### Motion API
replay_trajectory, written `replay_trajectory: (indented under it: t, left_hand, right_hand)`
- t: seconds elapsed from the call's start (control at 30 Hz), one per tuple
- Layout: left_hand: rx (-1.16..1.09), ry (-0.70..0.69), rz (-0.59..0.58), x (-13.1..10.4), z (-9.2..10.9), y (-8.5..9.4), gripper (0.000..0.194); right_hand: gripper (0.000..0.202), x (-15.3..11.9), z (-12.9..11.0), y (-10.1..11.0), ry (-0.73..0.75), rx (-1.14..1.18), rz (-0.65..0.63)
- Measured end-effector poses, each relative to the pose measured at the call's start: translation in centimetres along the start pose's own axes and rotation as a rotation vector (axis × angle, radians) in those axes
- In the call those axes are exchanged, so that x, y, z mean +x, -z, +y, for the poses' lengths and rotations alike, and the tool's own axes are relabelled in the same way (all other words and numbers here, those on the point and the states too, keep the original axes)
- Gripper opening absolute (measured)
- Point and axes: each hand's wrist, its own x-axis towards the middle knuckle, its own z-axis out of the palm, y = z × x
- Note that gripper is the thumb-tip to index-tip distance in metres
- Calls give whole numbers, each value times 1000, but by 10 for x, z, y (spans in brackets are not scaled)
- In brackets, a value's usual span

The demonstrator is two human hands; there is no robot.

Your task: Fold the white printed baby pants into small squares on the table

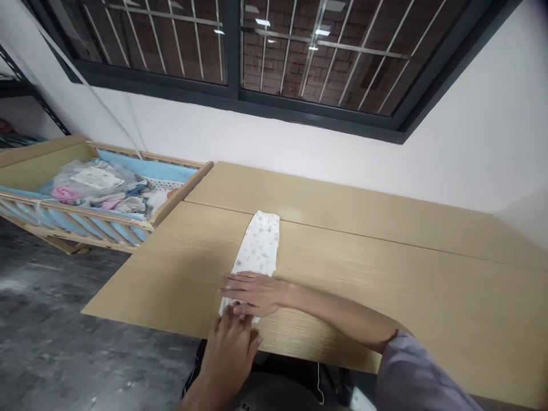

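Note:
A white baby garment (pixel 258 242) with small grey and dark prints lies in a long, narrow strip on the wooden table; it looks like trousers folded lengthwise. My right hand (pixel 257 292) rests flat across its nearer part, fingers stretched out to the left. Close to the table's front edge, my left hand (pixel 231 342) touches the garment's near end with its fingertips, fingers extended and a little apart. The two hands meet at the fingers and hide much of that end.
The wooden table (pixel 363 268) stretches far to the right, with a seam along its length. To the left stands a wooden crib (pixel 184 194) with blue lining, holding a pile of baby clothes (pixel 100 178). Behind are a white wall and a barred window (pixel 233 57).

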Motion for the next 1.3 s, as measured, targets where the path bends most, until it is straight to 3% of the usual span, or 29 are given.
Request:
replay_trajectory:
  t: [0.2, 0.53, 0.63, 0.73, 0.83, 0.9, 1.03, 1.2, 1.3]
  left_hand:
    - [76, -17, -77, 6, -4, -3, 47]
    - [82, -33, -204, 9, 1, 15, 50]
    - [84, -32, -209, 10, 2, 16, 51]
    - [84, -27, -207, 10, 1, 15, 50]
    - [70, -38, -193, 11, -1, 17, 45]
    - [45, -64, -177, 14, -5, 20, 39]
    - [-31, -123, -137, 27, -22, 29, 29]
    - [-137, -168, 28, 35, -52, 30, 26]
    - [-192, -183, 34, 28, -59, 25, 10]
  right_hand:
    - [61, -5, 52, -3, -144, -19, -24]
    - [66, -11, 186, 39, -513, -77, 47]
    - [65, -14, 208, 51, -579, -107, 80]
    - [64, -13, 214, 56, -598, -129, 77]
    - [65, -11, 201, 56, -610, -126, 150]
    - [65, -11, 179, 55, -618, -123, 256]
    - [49, -19, 102, 46, -535, -80, 391]
    - [33, -46, -13, 20, -301, 51, 185]
    - [35, -63, -59, 3, -307, -20, 143]
